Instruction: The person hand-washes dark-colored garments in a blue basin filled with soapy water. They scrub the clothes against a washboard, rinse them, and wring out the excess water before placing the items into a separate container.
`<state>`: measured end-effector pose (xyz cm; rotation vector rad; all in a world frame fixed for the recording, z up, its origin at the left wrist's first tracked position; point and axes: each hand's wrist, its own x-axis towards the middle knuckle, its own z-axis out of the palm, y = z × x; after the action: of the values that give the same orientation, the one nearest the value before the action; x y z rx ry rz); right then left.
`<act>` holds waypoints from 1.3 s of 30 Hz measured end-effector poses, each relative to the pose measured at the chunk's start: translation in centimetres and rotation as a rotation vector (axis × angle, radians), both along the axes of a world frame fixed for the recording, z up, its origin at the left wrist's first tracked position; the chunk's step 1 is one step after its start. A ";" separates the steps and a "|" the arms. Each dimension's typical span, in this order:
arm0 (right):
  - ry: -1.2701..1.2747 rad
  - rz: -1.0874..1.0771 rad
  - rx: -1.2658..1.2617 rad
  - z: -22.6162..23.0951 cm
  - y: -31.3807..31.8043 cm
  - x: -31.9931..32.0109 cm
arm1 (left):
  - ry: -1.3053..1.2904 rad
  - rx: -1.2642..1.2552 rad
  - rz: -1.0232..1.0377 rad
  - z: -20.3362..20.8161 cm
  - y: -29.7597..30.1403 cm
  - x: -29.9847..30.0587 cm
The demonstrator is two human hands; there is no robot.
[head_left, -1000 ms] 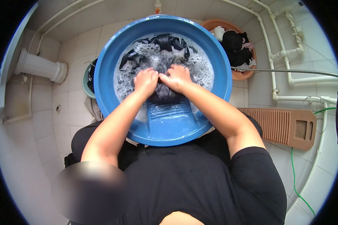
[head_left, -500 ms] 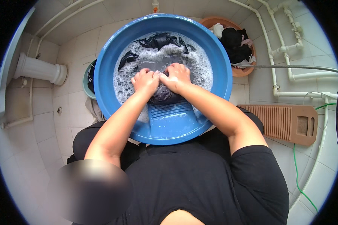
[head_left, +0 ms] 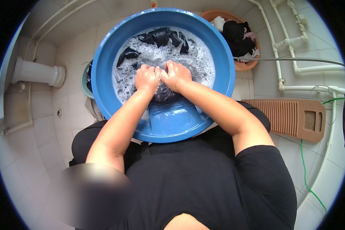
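Between my knees stands a large blue basin [head_left: 103, 96] of soapy water, with a ribbed washboard slope [head_left: 172, 119] built into its near side. My left hand [head_left: 147, 79] and my right hand [head_left: 176, 75] are close together over the top of that slope, fingers curled and closed on a wet dark garment [head_left: 163, 94]. What kind of garment it is cannot be made out. Beyond my hands, more dark cloth [head_left: 161, 37] floats among the suds, with a smaller fold [head_left: 127, 55] at the left.
An orange tub [head_left: 253, 63] at the far right holds black, white and pink clothes. A brown washboard [head_left: 283, 117] lies by my right knee. A green basin [head_left: 86, 86] with dark cloth stands at the left. White pipes [head_left: 278, 69] and a grey hose [head_left: 295, 59] run at the right.
The basin sits slightly higher in view. My hands stay closed on the dark garment at the washboard's top, and the floating cloth has spread a little.
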<state>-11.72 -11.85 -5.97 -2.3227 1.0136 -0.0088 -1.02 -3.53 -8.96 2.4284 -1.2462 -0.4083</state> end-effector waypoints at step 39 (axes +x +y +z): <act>-0.399 0.157 -0.271 2.0 3.8 -5.3 | 0.187 -0.464 -0.138 2.2 5.7 -3.1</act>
<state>-17.05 -8.03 -4.01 -2.4960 0.6596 -0.5561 -4.10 2.17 -6.73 1.8806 -1.2658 -0.3305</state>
